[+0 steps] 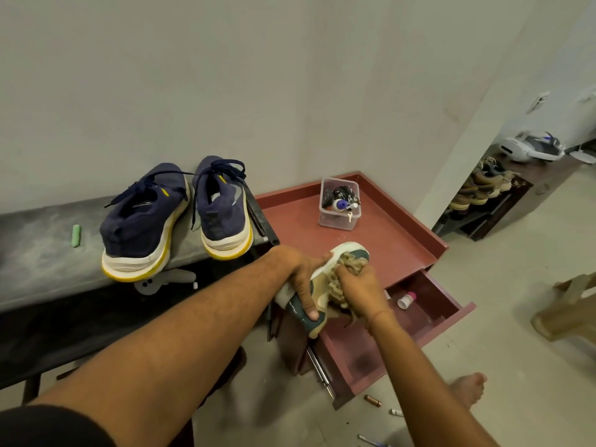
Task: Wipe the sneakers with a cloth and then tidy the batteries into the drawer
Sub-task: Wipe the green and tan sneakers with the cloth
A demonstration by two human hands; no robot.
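A tan and green sneaker (347,251) is gripped in the left hand (303,279) above the open drawer (430,306). A beige cloth (353,265) is bunched in the right hand (362,290) and pressed against the sneaker's upper. Batteries (372,401) are scattered on the floor beside the drawer. A navy pair (145,221) is set on the bench (42,250).

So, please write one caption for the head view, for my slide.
Left hand holds a tan sneaker; right hand presses a cloth on it, by the open drawer.
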